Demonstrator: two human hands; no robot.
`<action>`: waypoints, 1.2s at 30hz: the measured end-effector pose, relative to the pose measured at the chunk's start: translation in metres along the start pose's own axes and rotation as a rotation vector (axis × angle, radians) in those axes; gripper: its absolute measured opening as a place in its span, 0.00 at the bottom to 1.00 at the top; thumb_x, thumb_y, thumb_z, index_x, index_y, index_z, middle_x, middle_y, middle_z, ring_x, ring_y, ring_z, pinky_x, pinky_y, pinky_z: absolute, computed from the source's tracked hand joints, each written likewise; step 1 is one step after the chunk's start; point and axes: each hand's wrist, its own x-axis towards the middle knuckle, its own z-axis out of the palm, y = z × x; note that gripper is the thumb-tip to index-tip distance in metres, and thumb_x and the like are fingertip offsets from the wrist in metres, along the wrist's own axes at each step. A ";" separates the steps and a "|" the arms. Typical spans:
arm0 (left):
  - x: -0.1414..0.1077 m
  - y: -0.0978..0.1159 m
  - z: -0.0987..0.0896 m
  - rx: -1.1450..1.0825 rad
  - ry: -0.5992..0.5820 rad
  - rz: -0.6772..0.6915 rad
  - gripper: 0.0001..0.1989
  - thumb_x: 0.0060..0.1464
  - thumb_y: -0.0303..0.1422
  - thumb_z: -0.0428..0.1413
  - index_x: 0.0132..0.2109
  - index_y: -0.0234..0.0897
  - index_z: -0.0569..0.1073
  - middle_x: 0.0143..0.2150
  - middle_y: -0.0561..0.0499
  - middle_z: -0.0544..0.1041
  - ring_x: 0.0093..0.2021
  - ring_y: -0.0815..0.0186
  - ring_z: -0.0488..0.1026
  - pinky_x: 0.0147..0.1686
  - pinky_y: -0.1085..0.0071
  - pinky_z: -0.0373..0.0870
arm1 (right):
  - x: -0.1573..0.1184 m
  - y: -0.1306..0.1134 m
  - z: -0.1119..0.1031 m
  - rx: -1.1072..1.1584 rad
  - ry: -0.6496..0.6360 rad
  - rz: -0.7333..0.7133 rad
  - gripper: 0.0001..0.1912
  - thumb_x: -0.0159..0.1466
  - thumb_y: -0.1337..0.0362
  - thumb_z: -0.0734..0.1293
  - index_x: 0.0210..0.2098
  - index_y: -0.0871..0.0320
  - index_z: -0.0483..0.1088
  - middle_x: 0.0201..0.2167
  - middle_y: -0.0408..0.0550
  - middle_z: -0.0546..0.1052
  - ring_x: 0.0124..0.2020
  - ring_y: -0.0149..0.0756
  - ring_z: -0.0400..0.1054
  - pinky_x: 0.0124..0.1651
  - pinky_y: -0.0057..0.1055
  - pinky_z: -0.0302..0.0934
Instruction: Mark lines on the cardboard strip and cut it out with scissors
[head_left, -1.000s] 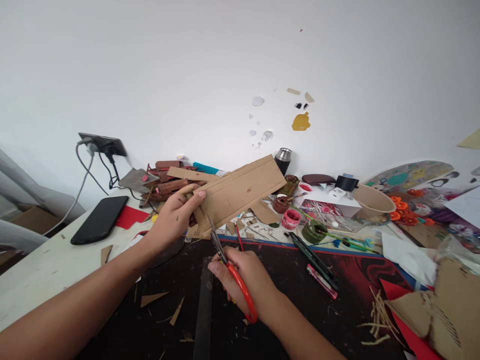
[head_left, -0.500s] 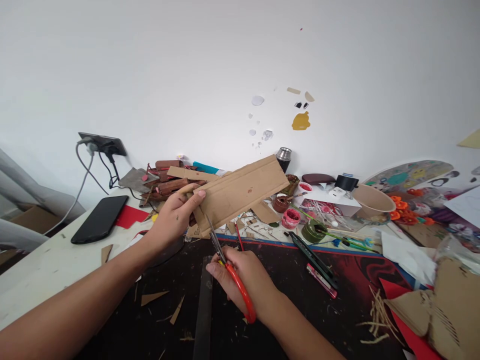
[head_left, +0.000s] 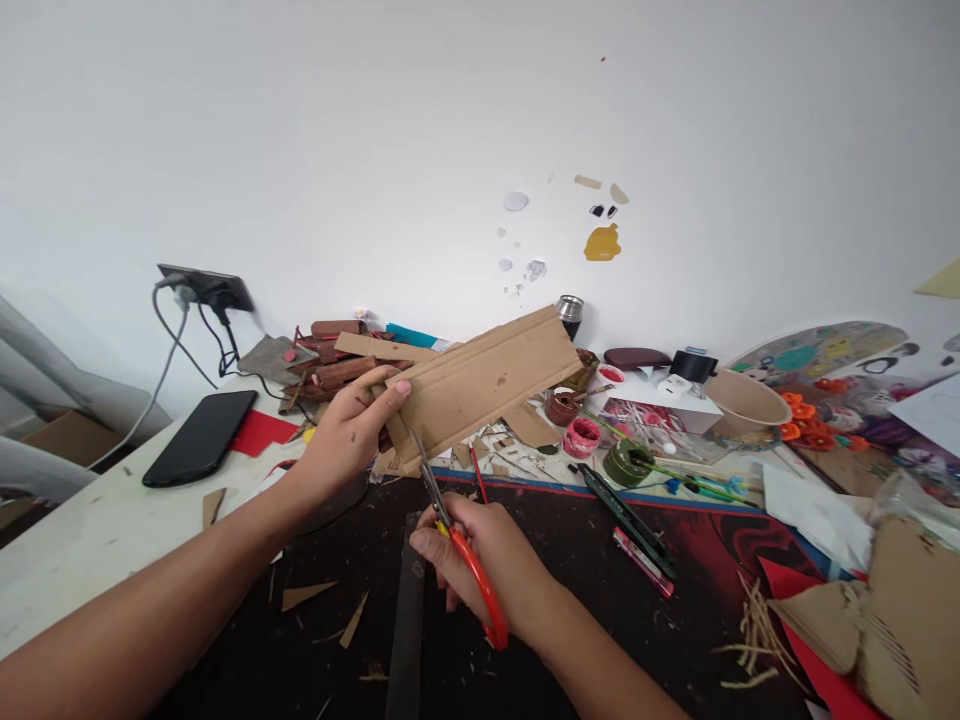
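The left hand (head_left: 349,430) is pinching a long brown cardboard piece (head_left: 487,385) above a messy white table (head_left: 82,550). The right hand (head_left: 499,550) is gripping red-handled metal scissors (head_left: 481,577) over a dark mat (head_left: 345,560), touching the cardboard. A white wall (head_left: 337,150) is standing behind.

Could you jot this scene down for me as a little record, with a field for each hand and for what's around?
Left hand: left hand grips a cardboard piece near one end
Right hand: right hand holds red-handled scissors
Contact: blades meet the cardboard's lower edge, near the left hand
Dark mat: cardboard scraps, a black strip
Behind mat: pink paint jar, green paint jar
Far left: black phone, lying flat
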 end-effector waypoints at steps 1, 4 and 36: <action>0.000 -0.001 0.000 -0.004 0.002 -0.005 0.34 0.53 0.59 0.68 0.54 0.37 0.77 0.23 0.59 0.66 0.21 0.67 0.61 0.20 0.72 0.58 | 0.000 -0.001 0.000 -0.005 0.008 -0.014 0.19 0.76 0.45 0.69 0.46 0.55 0.75 0.23 0.39 0.75 0.19 0.30 0.71 0.24 0.23 0.62; 0.001 -0.002 -0.001 -0.009 0.013 -0.017 0.33 0.53 0.59 0.69 0.54 0.38 0.77 0.25 0.58 0.67 0.21 0.68 0.60 0.19 0.72 0.57 | -0.001 -0.005 0.000 -0.025 0.016 -0.048 0.18 0.76 0.45 0.69 0.44 0.55 0.75 0.22 0.39 0.73 0.18 0.30 0.70 0.24 0.23 0.61; -0.002 0.005 0.001 0.016 0.070 -0.002 0.33 0.52 0.58 0.69 0.53 0.38 0.78 0.27 0.56 0.71 0.25 0.65 0.67 0.22 0.72 0.61 | -0.003 -0.015 -0.004 -0.077 0.065 -0.090 0.21 0.72 0.43 0.72 0.40 0.55 0.75 0.23 0.39 0.71 0.20 0.31 0.66 0.27 0.26 0.59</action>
